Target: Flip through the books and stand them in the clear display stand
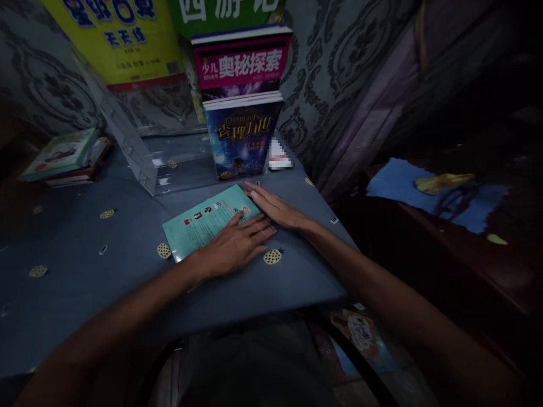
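A teal book [207, 217] with small pictures and lines of print on its cover lies flat and slanted on the blue tablecloth. My left hand [237, 243] rests across its near right part, fingers stretched out toward the right. At the book's far right edge is my right hand [275, 206], its fingers extended and lying along that side. Neither hand is wrapped round anything. Part of the cover is hidden under my left hand. Just beyond the book, a dark blue book [241, 138] with gold lettering stands upright in a clear stand [139, 164].
Behind the blue book stand a pink book [241, 65], a green book [229, 11] and a yellow book [127, 39]. Several books lie in a stack [63, 155] at the left. To the right, a blue cloth [424, 192] lies past the table edge; another book [360, 339] sits below.
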A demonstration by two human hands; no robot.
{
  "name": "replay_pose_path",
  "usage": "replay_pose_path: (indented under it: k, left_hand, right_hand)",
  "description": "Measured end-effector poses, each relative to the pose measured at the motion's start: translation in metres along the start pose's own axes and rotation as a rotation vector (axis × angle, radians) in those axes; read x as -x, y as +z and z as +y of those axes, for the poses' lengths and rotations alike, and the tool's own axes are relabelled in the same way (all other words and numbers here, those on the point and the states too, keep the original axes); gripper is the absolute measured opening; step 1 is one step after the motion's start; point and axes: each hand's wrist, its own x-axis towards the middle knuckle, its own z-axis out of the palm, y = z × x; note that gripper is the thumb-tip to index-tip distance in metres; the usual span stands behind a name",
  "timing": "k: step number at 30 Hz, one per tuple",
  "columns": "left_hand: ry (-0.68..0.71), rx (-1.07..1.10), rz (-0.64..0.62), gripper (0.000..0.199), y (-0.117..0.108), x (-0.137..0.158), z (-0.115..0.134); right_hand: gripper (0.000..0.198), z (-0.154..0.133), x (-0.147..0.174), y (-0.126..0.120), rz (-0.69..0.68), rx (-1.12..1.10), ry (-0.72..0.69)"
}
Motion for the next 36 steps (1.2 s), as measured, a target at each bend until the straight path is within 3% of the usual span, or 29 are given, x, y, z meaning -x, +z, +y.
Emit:
replay_pose_path:
  k: [3, 5, 11, 14, 18, 22, 26, 30, 36]
  left_hand:
    - [0.046, 0.042, -0.032, 0.051, -0.002, 0.004, 0.008]
    - [0.039, 0.083, -0.043, 0.050, -0.007, 0.012, -0.002]
    - [-0.216, 0.086, 0.062, 0.053, -0.019, 0.056, -0.076]
    - [-0.343, 0.075, 0.095, 0.058, -0.020, 0.075, -0.106]
    - [-0.333, 0.065, 0.110, 0.063, -0.019, 0.084, -0.126]
    - [-0.328, 0.106, 0.189, 0.063, -0.016, 0.090, -0.135]
    - [-0.345, 0.106, 0.275, 0.061, -0.010, 0.094, -0.139]
    - [-0.338, 0.084, 0.297, 0.058, -0.009, 0.092, -0.137]
    - [-0.429, -0.111, 0.261, 0.045, -0.017, 0.090, -0.119]
  right_hand:
    - [0.070, -0.001, 0.000, 0.000, -0.005, 0.011, -0.020]
    - [0.069, -0.001, 0.000, 0.000, -0.003, 0.041, -0.024]
    - [0.057, -0.003, 0.008, 0.017, 0.048, 0.379, -0.087]
    - [0.044, -0.017, 0.008, 0.043, 0.000, 0.559, -0.267]
    - [0.036, -0.053, -0.012, 0.088, -0.261, 0.584, -0.597]
    - [0.034, -0.080, -0.023, 0.120, -0.273, 0.629, -0.656]
    - [0.036, -0.086, 0.007, 0.133, -0.312, 0.601, -0.754]
    - [0.039, -0.084, 0.043, 0.132, -0.321, 0.535, -0.762]
    - [0.034, -0.072, 0.061, 0.109, -0.262, 0.472, -0.692]
